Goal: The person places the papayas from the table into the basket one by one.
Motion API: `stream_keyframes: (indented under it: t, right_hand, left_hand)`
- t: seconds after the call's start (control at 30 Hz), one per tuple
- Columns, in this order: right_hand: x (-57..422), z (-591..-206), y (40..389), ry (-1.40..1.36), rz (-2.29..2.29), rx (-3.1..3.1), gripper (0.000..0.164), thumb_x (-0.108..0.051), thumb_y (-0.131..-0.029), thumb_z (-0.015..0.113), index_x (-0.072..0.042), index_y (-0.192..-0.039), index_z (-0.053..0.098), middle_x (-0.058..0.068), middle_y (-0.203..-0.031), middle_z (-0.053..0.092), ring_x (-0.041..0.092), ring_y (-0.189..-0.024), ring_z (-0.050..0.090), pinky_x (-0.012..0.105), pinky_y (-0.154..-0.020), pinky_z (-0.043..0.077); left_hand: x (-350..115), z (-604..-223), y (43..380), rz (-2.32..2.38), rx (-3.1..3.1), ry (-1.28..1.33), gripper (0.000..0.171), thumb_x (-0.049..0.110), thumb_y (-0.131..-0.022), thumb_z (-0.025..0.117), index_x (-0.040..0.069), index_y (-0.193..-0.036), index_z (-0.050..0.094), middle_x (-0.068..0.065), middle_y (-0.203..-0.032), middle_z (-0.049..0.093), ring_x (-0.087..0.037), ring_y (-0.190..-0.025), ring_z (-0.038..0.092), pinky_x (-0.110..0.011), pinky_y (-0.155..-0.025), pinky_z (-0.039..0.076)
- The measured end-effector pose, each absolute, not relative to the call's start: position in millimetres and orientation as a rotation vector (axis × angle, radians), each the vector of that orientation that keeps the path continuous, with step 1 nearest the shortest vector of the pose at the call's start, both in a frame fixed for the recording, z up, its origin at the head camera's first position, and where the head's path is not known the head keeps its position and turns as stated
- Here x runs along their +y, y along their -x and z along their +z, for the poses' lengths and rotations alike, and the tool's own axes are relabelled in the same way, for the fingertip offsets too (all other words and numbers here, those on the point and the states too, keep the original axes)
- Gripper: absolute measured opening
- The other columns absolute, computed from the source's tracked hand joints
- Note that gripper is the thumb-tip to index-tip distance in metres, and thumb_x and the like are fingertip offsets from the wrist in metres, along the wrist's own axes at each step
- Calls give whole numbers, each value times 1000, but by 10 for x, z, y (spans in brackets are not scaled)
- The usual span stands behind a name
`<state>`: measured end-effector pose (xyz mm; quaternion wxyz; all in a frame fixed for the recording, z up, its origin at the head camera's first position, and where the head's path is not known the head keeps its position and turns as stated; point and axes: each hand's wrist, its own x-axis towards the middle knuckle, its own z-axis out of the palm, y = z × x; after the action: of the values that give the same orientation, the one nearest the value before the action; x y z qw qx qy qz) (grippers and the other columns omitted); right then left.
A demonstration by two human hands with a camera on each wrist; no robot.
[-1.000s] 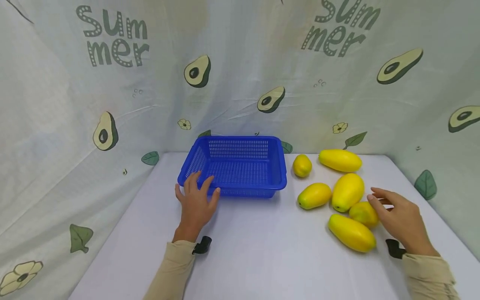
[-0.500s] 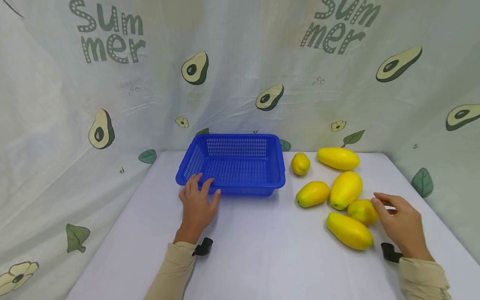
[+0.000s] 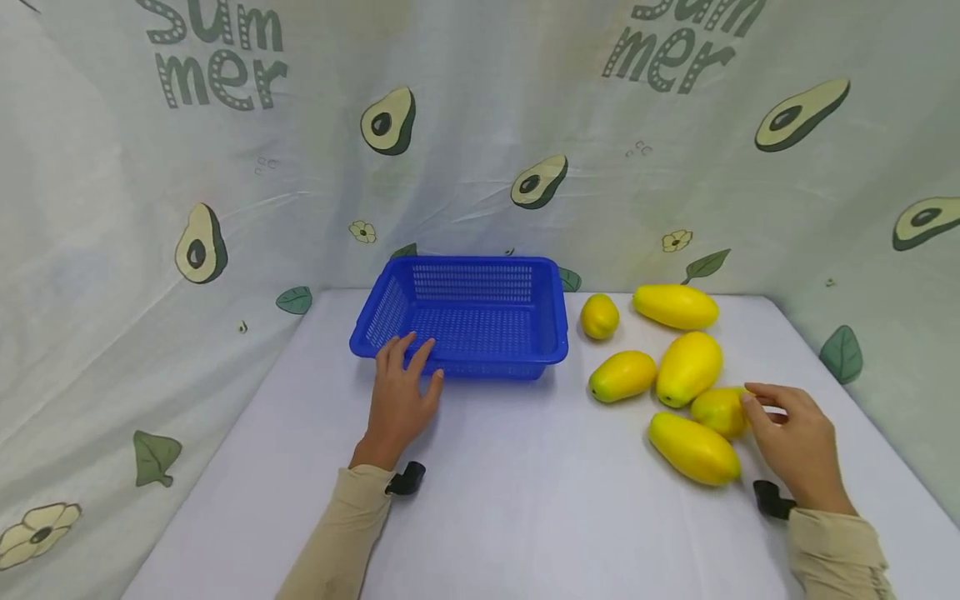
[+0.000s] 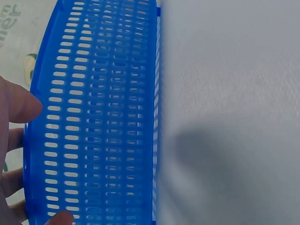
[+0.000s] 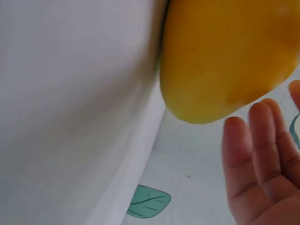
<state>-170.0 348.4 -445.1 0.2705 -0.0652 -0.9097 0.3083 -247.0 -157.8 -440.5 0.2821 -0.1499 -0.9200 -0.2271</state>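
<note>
My left hand (image 3: 401, 408) is at the front left rim of a blue plastic basket (image 3: 495, 368), fingers spread and reaching over the rim. Its thumb stays on the outer side, and in the left wrist view the fingers overlap the slotted wall (image 4: 93, 117). On the right, my right hand (image 3: 798, 437) is beside a yellow papaya (image 3: 718, 412), thumb and index fingertip right at its side. The right wrist view shows that hand's extended fingers (image 5: 265, 145) just below the papaya (image 5: 225, 56), holding nothing.
More papayas lie around it: one in front (image 3: 693, 448), one behind (image 3: 690, 368), one leftward (image 3: 622, 376), a small one by the basket (image 3: 600, 317) and a long one at the back (image 3: 675, 306). A printed curtain (image 3: 457, 183) rises behind the white table (image 3: 510, 500).
My right hand has moved left, up to the papaya's side. My left hand has shifted slightly right along the basket rim. The head view has tilted down a little.
</note>
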Motion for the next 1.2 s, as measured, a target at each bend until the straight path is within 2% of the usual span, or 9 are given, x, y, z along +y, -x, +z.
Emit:
stream_keyframes:
  t: [0.07, 0.13, 0.23, 0.3, 0.53, 0.63, 0.73, 0.93, 1.2]
  right_hand:
    - [3452, -4427, 1723, 160, 827, -2453, 34, -22, -99, 62, 3, -122, 68, 21, -116, 61, 3, -93, 50, 1, -71, 33]
    - [3422, -4390, 1741, 156, 829, -2465, 35, -23, -100, 60, 4, -122, 67, 22, -114, 60, 12, -96, 55, 2, -70, 34]
    - [3404, -4364, 1741, 163, 821, -2515, 39, -25, -101, 57, 5, -124, 65, 23, -113, 59, 34, -98, 58, 5, -68, 34]
    - [3398, -4364, 1734, 159, 813, -2534, 39, -25, -102, 56, 6, -123, 64, 24, -112, 59, 37, -98, 58, 6, -66, 35]
    - [3309, -4383, 1775, 110, 779, -2559, 36, -24, -101, 59, 4, -122, 66, 22, -106, 60, 34, -91, 57, 10, -66, 36]
    - [3281, -4371, 1767, 71, 752, -2570, 34, -23, -100, 61, 4, -120, 67, 18, -100, 60, 30, -87, 55, 10, -66, 37]
    - [3264, -4362, 1729, 27, 719, -2584, 32, -23, -99, 62, 3, -118, 68, 15, -94, 60, 25, -82, 53, 9, -63, 37]
    - [3224, -4351, 1636, -46, 692, -2636, 31, -25, -99, 64, 2, -114, 69, 11, -89, 60, 21, -75, 49, 14, -54, 40]
    - [3206, -4276, 1567, -65, 698, -2783, 40, -33, -98, 65, 1, -118, 67, 14, -96, 64, 26, -80, 57, 19, -56, 45]
  left_hand:
    - [-1610, -4393, 2508, -603, -2453, 410, 47, 20, -95, 65, 6, -140, 58, -22, -148, 43, -43, -141, 29, -58, -114, 30]
    - [-1623, -4370, 2550, -603, -2448, 421, 46, 20, -95, 66, 6, -138, 59, -21, -148, 44, -42, -141, 29, -58, -113, 30]
    - [-1609, -4356, 2596, -617, -2457, 424, 45, 22, -94, 66, 7, -137, 60, -21, -148, 44, -42, -141, 30, -59, -112, 31]
    - [-1604, -4357, 2606, -611, -2466, 427, 46, 24, -94, 66, 6, -135, 61, -21, -147, 44, -42, -140, 31, -59, -111, 33]
    - [-1623, -4348, 2562, -468, -2411, 340, 48, 36, -89, 66, 8, -128, 67, -20, -140, 52, -43, -135, 40, -64, -97, 46]
    - [-1597, -4362, 2543, -444, -2412, 314, 49, 40, -90, 64, 9, -128, 67, -21, -139, 52, -44, -135, 39, -66, -93, 47]
    - [-1558, -4407, 2525, -452, -2429, 298, 49, 42, -92, 62, 11, -129, 66, -22, -138, 51, -44, -136, 37, -68, -94, 44]
    - [-1514, -4466, 2486, -489, -2450, 269, 49, 44, -93, 60, 12, -130, 64, -21, -140, 49, -42, -140, 31, -72, -100, 33]
    - [-1402, -4488, 2569, -531, -2462, 256, 46, 42, -97, 57, 11, -130, 63, -19, -141, 47, -39, -143, 26, -77, -104, 22]
